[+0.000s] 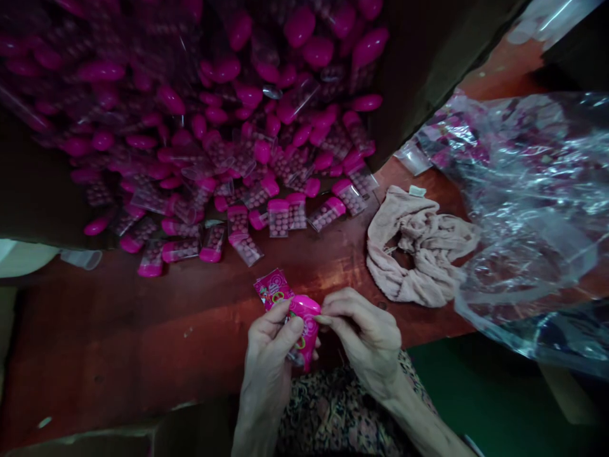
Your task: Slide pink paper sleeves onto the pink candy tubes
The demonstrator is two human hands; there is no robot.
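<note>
My left hand (270,346) is closed around a small candy container with a glossy pink cap (305,304), held just above the table's front edge. Around the container's body is a pink printed sleeve (310,330). Thumb and fingertips of my right hand (364,333) pinch the sleeve's right edge close to the cap. Beyond my left fingers, more flat pink printed sleeves (273,287) show; whether they lie on the table or are held, I cannot tell. The container's lower part is mostly hidden by my left hand.
A big heap of pink-capped clear containers with small round candies (278,219) spills from a dark box (419,70) onto the red wooden table (143,330). On the right lie a crumpled beige cloth (404,279) and a large clear plastic bag (537,209).
</note>
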